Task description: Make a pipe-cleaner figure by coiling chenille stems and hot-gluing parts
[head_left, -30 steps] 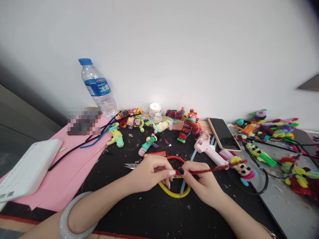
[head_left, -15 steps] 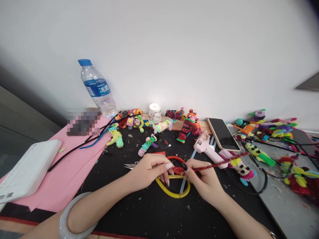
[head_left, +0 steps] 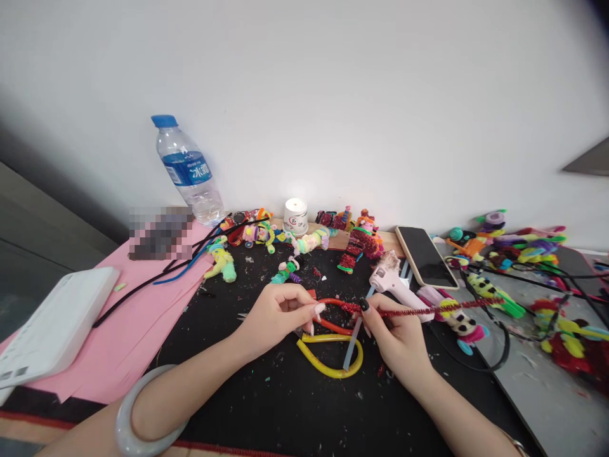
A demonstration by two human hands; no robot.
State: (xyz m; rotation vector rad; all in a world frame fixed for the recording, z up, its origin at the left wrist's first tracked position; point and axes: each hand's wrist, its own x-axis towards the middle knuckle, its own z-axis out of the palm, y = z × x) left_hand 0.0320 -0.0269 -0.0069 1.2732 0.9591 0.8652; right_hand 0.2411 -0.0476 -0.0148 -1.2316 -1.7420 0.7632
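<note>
My left hand (head_left: 280,315) pinches the end of an orange-red loop of tube (head_left: 333,325) at the middle of the black mat (head_left: 285,406). My right hand (head_left: 394,333) is closed on a glittery red pipe cleaner (head_left: 428,310), which runs out to the right and meets the orange loop at my fingertips. A yellow loop (head_left: 328,362) and a pale blue stick (head_left: 353,343) lie on the mat just under my hands. A pale bangle (head_left: 137,412) sits on my left wrist.
Pink glue gun (head_left: 397,285) and a phone (head_left: 425,257) lie behind my right hand. Several pipe-cleaner figures (head_left: 354,244) line the wall, with more piled at the right (head_left: 514,244). Water bottle (head_left: 188,168), small white cup (head_left: 295,216), pink paper (head_left: 133,298) and a white box (head_left: 52,324) at left.
Both hands have lifted and moved slightly away from me. The red pipe cleaner's free end has swung further right, and the orange loop now shows between my hands.
</note>
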